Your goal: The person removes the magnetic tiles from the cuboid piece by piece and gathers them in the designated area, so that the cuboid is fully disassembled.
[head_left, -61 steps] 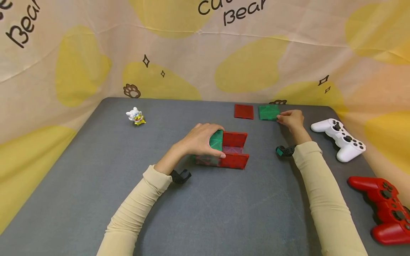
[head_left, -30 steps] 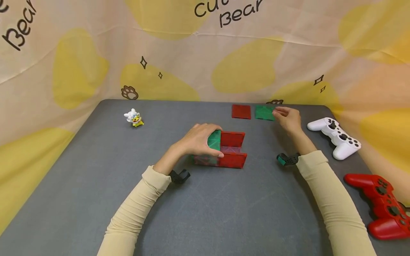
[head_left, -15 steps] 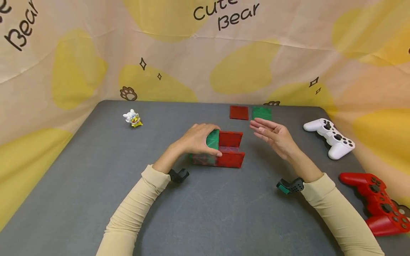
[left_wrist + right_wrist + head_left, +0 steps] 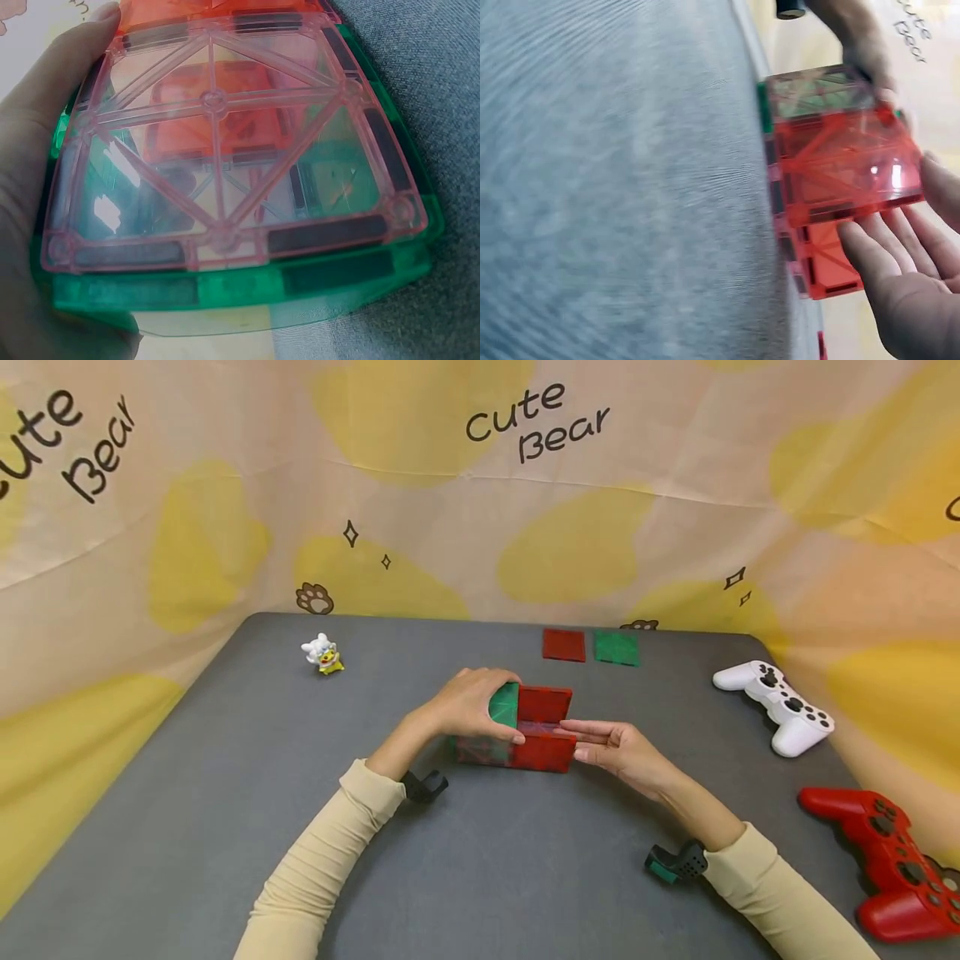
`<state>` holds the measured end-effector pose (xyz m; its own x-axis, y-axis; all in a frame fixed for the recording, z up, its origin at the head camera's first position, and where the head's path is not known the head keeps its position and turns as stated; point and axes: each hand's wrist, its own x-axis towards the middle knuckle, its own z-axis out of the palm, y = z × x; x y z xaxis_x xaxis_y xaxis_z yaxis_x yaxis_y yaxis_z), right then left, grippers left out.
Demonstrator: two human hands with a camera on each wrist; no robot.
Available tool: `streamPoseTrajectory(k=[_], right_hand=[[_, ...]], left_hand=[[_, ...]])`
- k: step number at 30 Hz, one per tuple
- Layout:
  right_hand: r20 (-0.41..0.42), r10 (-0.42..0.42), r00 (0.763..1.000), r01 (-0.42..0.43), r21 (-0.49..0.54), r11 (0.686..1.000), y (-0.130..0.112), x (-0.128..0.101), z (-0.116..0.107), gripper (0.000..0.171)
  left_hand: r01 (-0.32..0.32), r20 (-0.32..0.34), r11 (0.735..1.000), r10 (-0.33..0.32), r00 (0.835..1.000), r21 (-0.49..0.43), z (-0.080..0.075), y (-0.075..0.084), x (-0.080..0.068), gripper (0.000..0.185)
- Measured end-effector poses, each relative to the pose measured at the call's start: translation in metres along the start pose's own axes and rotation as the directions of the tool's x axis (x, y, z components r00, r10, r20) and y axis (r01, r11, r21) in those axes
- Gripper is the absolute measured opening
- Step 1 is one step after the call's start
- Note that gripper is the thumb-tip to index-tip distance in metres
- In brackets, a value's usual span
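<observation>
A box of see-through magnetic tiles (image 4: 543,754) stands mid-table, with red tiles upright along its right part and a green tile (image 4: 504,704) on top at the left. From above, my left hand (image 4: 468,703) grips the green-topped part, thumb at the front and fingers behind. In the left wrist view a clear pink tile (image 4: 217,135) faces the camera, framed by green edges. My right hand (image 4: 622,756) is at the box's open right end, fingers extended and thumb apart, beside the front red tile (image 4: 847,169). Whether it touches that tile I cannot tell.
A flat red tile (image 4: 564,645) and a flat green tile (image 4: 617,648) lie near the table's back edge. A small white-and-yellow figurine (image 4: 324,655) stands at the back left. White (image 4: 776,706) and red (image 4: 885,860) game controllers lie along the right side.
My right hand has let go of the flat green tile at the back and come forward and left to the box's open end. The left hand keeps its grip. The head view has tilted up slightly.
</observation>
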<state>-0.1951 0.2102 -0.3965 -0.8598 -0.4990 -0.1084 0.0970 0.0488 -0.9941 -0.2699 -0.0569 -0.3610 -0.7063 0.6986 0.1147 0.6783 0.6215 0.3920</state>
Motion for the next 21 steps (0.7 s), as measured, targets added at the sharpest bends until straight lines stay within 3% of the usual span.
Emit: streamPoseTrajectory(k=[4, 7, 12, 15, 17, 21], right_hand=[[0.042, 0.043, 0.998, -0.036, -0.159, 0.987, 0.006, 0.003, 0.003, 0.054], [0.093, 0.024, 0.995, -0.002, -0.221, 0.975, 0.010, 0.006, 0.002, 0.049], [0.108, -0.020, 0.994, 0.054, -0.322, 0.945, 0.013, 0.006, 0.000, 0.038], [0.092, -0.053, 0.994, 0.086, -0.406, 0.910, 0.010, 0.010, 0.002, 0.032], [0.070, -0.085, 0.994, 0.108, -0.480, 0.870, 0.008, 0.013, 0.003, 0.028], [0.003, -0.117, 0.993, 0.098, -0.577, 0.811, 0.009, 0.012, 0.002, 0.019]], left_hand=[[0.000, -0.001, 1.000, 0.000, 1.000, 0.010, 0.001, 0.000, 0.000, 0.076], [0.005, 0.004, 1.000, -0.005, 1.000, -0.004, 0.002, 0.000, 0.001, 0.075], [0.005, 0.017, 1.000, -0.004, 1.000, -0.027, 0.005, 0.002, 0.003, 0.076], [0.015, 0.002, 1.000, -0.015, 1.000, -0.022, 0.004, 0.001, 0.003, 0.075], [0.025, -0.008, 1.000, -0.025, 1.000, -0.017, 0.003, 0.000, 0.003, 0.076], [0.028, -0.005, 0.999, -0.028, 1.000, -0.021, 0.004, 0.001, 0.006, 0.077]])
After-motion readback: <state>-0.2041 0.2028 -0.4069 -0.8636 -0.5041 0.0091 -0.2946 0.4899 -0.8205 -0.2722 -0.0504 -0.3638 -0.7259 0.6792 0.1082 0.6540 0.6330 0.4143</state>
